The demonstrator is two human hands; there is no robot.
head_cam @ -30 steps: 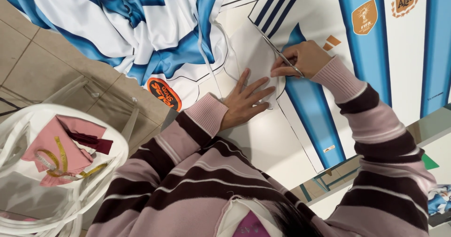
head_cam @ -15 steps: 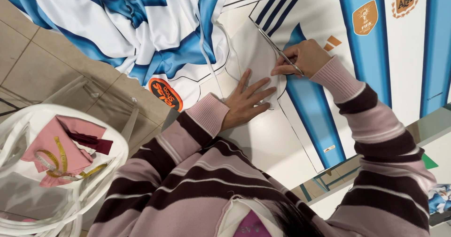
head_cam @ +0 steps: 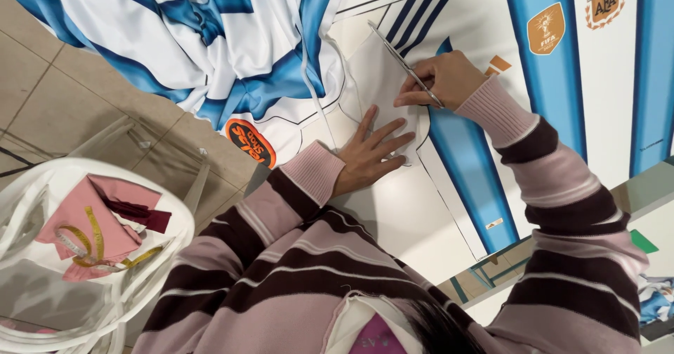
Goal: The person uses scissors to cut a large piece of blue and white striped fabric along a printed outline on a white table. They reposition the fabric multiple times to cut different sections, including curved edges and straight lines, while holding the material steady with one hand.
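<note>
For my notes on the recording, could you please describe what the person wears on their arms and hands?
Both arms wear a knitted jumper in pale pink and dark maroon stripes, with ribbed pink cuffs at the wrists. The left hand and right hand are bare: no gloves or visible rings.

A: The fabric (head_cam: 393,206) looks like smooth synthetic cloth with a slight sheen. And the scissors (head_cam: 404,62)?
B: Bright, polished metal. The sleeves (head_cam: 562,185) are soft matt knit, and the chair (head_cam: 175,220) on the left is glossy white plastic.

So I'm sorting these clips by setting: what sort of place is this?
Probably a garment sewing or cutting workshop: blue-and-white printed fabric spread on a table, scissors cutting it, and a yellow measuring tape lying nearby.
</note>
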